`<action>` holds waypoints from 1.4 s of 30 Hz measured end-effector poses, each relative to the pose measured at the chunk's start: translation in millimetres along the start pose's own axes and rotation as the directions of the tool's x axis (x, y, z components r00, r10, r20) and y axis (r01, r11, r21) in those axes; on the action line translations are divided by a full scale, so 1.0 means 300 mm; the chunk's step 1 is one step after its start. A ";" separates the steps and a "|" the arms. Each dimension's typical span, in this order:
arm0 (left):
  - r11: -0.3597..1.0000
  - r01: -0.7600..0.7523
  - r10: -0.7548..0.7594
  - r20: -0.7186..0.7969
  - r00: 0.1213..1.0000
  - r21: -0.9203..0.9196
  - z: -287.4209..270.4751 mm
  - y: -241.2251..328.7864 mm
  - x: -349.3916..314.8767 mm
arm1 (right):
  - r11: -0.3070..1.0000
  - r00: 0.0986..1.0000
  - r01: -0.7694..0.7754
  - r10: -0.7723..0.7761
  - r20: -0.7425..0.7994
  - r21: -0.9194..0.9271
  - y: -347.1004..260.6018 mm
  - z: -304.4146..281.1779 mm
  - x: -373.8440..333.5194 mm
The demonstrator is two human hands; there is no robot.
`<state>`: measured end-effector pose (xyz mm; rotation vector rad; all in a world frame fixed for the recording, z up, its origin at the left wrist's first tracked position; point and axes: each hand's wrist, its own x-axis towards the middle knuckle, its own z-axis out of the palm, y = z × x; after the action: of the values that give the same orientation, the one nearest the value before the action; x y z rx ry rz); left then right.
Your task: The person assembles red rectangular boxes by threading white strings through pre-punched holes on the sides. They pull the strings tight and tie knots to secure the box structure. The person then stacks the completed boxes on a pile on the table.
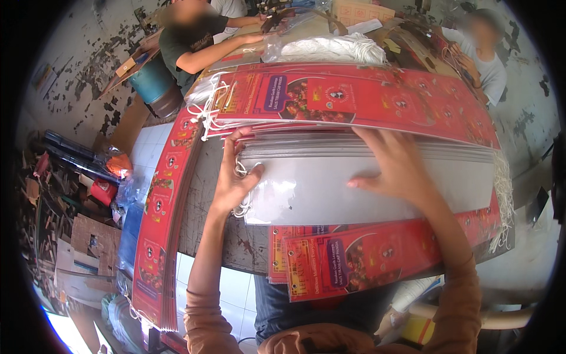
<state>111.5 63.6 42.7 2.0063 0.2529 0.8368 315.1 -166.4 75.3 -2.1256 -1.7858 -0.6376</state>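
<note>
A stack of long laminated sign strips [318, 192], pale backs up, lies before me on the table, its layers fanned along the far side. My left hand [234, 180] grips the stack's left end, thumb over the top and fingers around the far corner beside looped white cords. Across the right half spreads my right hand [398, 168], thumb apart from the fingers, whose tips reach the far edge. Red printed sign strips [365, 97] lie just beyond, partly covering that edge. Nearer me, more red strips [348, 262] stick out under the pale stack and over the table edge.
Another red stack [156, 248] runs along the left side. White cord [336, 48] lies in a bundle at the back. Two people sit across the table, with part of another behind. A blue drum [154, 88] stands at far left; scrap and rolls cover the left floor.
</note>
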 end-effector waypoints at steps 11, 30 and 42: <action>1.000 0.006 -0.007 -0.009 1.000 -0.027 0.004 -0.010 0.004 | 0.997 0.996 -0.079 0.079 0.049 0.011 0.021 -0.012 0.002; 0.858 -0.483 0.514 -0.292 0.807 0.175 0.041 -0.024 0.018 | 0.973 0.993 -0.022 -0.006 -0.119 -0.228 0.017 -0.108 0.005; 0.948 -0.097 0.205 -0.347 0.915 0.304 0.039 0.110 -0.159 | 0.995 0.995 -0.056 0.062 0.072 -0.085 0.037 -0.032 -0.023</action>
<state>78.6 14.2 43.7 2.1340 0.4589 1.3532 323.8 -179.1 80.7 -2.2770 -1.7554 -0.6358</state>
